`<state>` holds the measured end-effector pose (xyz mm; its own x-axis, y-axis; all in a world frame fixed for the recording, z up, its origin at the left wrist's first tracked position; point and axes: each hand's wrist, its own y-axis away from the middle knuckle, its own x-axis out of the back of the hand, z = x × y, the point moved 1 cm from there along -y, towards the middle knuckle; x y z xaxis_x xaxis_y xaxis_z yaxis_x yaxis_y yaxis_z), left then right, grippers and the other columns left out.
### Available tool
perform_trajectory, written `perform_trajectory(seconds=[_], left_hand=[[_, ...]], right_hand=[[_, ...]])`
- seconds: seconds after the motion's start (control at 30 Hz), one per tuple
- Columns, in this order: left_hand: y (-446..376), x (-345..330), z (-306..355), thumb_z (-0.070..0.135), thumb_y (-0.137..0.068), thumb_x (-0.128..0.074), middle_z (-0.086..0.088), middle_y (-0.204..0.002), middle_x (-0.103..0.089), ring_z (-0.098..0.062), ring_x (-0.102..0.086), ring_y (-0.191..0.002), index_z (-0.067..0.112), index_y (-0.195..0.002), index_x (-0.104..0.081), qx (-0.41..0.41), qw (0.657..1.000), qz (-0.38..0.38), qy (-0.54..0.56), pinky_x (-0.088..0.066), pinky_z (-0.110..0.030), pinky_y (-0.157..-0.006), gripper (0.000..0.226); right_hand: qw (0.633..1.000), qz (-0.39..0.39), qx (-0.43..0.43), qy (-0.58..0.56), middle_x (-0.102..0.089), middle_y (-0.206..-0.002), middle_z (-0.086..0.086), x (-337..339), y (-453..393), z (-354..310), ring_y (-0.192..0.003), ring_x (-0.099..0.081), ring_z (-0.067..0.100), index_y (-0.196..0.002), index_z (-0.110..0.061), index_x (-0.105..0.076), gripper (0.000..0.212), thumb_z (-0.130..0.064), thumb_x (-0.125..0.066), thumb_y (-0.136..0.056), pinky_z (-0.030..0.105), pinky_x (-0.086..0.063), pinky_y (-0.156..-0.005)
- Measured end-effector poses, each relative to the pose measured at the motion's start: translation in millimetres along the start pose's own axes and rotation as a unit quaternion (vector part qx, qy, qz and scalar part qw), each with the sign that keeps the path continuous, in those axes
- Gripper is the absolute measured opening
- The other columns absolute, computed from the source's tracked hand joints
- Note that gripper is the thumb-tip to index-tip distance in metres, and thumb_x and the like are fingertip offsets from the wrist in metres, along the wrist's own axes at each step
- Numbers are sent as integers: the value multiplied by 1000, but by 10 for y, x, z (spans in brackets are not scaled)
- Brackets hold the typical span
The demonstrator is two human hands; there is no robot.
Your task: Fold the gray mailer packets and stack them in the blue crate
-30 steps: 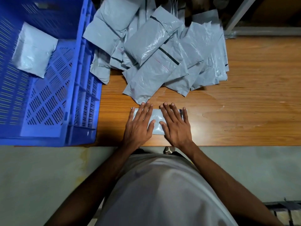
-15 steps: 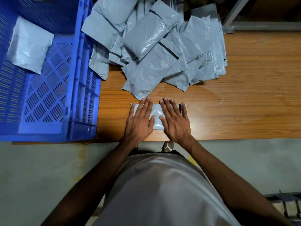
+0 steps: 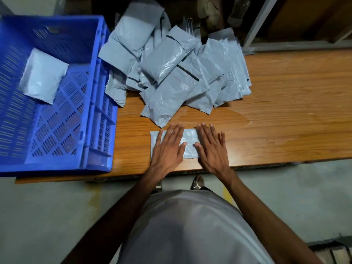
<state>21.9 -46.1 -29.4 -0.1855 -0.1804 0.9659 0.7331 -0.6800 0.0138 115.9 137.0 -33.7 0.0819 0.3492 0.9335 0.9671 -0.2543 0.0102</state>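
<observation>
Both hands, the left hand and the right hand, lay flat with fingers spread on a folded packet near the tabletop's front edge. One packet sat inside the blue crate, beside the loose pile.

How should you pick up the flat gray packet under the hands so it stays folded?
Probably by its left short end, where the folded packet pokes out past the left hand. Come from the crate side, thumb on top and fingers slid under, pinching the layers together. It lies flat on the table, so only its edges offer a hold.
</observation>
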Motion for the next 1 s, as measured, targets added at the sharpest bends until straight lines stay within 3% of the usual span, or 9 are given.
perform_trajectory(seconds=[0.3, 0.57, 0.87, 0.93, 1.0], left_hand=[[-50, -206, 25, 47, -111, -19, 7, -174, -12, -15, -8, -161, 23, -167, -13, -5, 1000, -6, -30, -9, -49, -129, 61], [-51, -222, 24, 46, -111, -20, 3, -174, -11, -17, -9, -161, 20, -167, -13, -6, 1000, -17, -25, -8, -49, -129, 62], [-85, -105, -2, 48, -112, -17, 8, -174, -4, -11, 1, -160, 22, -167, -9, -14, 996, -77, 35, -4, -48, -130, 62], [-99, 16, -43, 42, -113, -24, 6, -174, -8, -9, -1, -160, 21, -167, -11, 0, 991, -82, 105, -4, -46, -130, 60], [-91, 159, -120, 35, -108, -32, 0, -172, -20, -14, -8, -160, 18, -166, -19, 9, 995, -56, 84, -8, -48, -130, 62]], right_hand=[[999, 15, -3, 45, -6, -175, -10, -96, 45, 79, -162, -1, 18, -166, -39, -16, 56, -45, -28, -112, 57, -4, -127], [996, 29, -6, 83, -13, -175, -7, -119, 62, 55, -162, -6, 23, -166, -36, -21, 55, -47, -28, -113, 57, -3, -128], [999, -40, -15, 24, -5, -176, -9, -44, 38, 40, -162, 4, 24, -167, -39, -13, 56, -49, -22, -112, 60, -2, -126], [997, -67, -8, -24, -11, -175, -5, 15, -15, 64, -162, 6, 25, -167, -35, -16, 58, -47, -32, -112, 60, -3, -125], [997, -73, -1, -40, -26, -170, 7, 116, -111, 82, -162, 2, 28, -164, -26, -29, 60, -40, -50, -109, 60, -6, -126]])
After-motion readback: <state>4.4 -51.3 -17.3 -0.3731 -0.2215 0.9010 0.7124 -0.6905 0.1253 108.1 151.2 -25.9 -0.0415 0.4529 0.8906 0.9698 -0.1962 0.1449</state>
